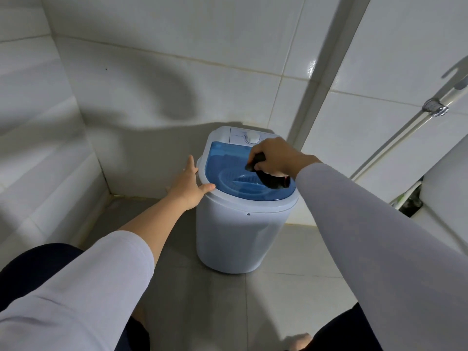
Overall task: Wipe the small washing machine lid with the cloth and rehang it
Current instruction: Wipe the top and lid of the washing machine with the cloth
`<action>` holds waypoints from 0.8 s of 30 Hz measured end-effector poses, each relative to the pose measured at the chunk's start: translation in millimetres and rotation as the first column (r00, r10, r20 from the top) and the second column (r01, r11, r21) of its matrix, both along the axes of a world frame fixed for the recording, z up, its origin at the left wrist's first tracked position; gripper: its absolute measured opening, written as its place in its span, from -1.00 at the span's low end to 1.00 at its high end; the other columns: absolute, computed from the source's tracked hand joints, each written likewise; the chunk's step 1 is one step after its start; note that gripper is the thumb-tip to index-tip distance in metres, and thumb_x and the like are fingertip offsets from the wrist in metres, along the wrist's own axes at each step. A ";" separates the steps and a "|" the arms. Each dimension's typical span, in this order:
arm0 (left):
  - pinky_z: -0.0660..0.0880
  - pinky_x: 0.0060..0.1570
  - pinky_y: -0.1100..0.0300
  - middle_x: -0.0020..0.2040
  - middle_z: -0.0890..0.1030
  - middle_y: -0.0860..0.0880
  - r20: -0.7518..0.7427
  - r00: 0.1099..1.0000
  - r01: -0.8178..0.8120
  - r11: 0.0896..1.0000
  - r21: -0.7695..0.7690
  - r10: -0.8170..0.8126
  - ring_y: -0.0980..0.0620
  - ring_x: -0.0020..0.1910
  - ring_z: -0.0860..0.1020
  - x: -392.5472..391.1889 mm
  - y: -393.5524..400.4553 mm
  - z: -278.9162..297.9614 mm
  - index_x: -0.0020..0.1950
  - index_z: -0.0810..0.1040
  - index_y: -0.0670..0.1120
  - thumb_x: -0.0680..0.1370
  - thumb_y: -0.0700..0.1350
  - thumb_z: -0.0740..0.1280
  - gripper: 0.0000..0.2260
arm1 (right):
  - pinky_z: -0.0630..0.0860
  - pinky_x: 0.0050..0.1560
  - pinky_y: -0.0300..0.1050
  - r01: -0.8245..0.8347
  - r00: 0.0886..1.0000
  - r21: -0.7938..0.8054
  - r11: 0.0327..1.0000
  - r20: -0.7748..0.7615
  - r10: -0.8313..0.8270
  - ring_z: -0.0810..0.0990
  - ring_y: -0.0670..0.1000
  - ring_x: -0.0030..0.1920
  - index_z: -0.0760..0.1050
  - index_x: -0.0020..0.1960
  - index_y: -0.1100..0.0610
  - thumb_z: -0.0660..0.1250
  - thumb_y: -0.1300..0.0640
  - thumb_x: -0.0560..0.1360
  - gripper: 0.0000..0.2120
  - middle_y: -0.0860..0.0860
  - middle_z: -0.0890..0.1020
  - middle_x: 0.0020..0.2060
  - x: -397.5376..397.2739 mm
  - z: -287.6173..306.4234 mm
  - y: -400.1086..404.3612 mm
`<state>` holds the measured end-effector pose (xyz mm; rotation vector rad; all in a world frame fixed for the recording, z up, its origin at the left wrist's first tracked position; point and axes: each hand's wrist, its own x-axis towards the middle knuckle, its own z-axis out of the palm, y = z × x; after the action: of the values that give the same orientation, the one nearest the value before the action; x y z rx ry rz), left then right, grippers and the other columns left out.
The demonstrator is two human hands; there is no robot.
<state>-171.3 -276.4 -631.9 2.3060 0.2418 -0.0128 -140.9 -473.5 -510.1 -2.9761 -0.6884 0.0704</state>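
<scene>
Item: small white plastic washing machine (pixel 240 231) with translucent blue lid (pixel 225 165), standing on the grey tiled floor (pixel 207 312) in a white-tiled corner; white dial (pixel 252 138) at its back edge. Our left hand (pixel 188 184) rests flat against the machine's left rim, fingers spread, thumb on the rim. Our right hand (pixel 274 158) presses a bunched dark cloth (pixel 271 178) onto the lid's right side, fingers curled tight around it. A white pipe (pixel 395 145) runs along the right-hand wall.

cloth (pixel 272 179) mostly hidden under right hand (pixel 274 158), dial (pixel 252 138) markings unreadable
</scene>
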 end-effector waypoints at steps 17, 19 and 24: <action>0.22 0.41 0.03 0.43 0.43 0.10 0.066 0.998 -0.005 0.994 -0.107 0.013 -0.04 0.48 0.29 4.2 20.4 -0.9 0.57 -0.19 0.03 0.58 -0.09 0.30 -0.23 | 0.42 0.16 -0.12 -0.228 0.973 -0.120 0.966 -0.070 0.221 0.50 0.07 0.18 0.59 0.17 -0.02 0.29 0.14 0.52 -0.74 0.02 0.58 0.13 3.1 -44.7 79.8; 0.24 0.40 0.04 0.41 0.46 0.08 0.075 0.996 -0.030 0.994 -0.109 0.039 -0.05 0.46 0.33 4.9 18.6 0.4 0.57 -0.18 0.00 0.57 -0.07 0.32 -0.22 | 0.39 0.14 -0.14 -0.234 0.971 -0.115 0.965 -0.067 0.227 0.49 0.07 0.17 0.59 0.16 -0.01 0.30 0.13 0.51 -0.75 0.01 0.56 0.13 2.8 -47.0 77.1; 0.26 0.41 -0.01 0.39 0.48 0.07 0.080 0.994 -0.064 0.994 -0.089 0.071 -0.07 0.45 0.35 5.8 15.9 -1.1 0.57 -0.17 -0.02 0.55 -0.06 0.34 -0.19 | 0.37 0.18 -0.15 -0.233 0.972 -0.099 0.967 -0.062 0.227 0.47 0.07 0.18 0.60 0.15 -0.02 0.31 0.12 0.51 -0.76 0.02 0.54 0.14 0.8 -51.1 71.2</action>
<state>-165.5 -260.4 -633.0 2.2053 0.2717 0.1046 -140.2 -402.3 -561.2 -2.9658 -1.0525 0.2024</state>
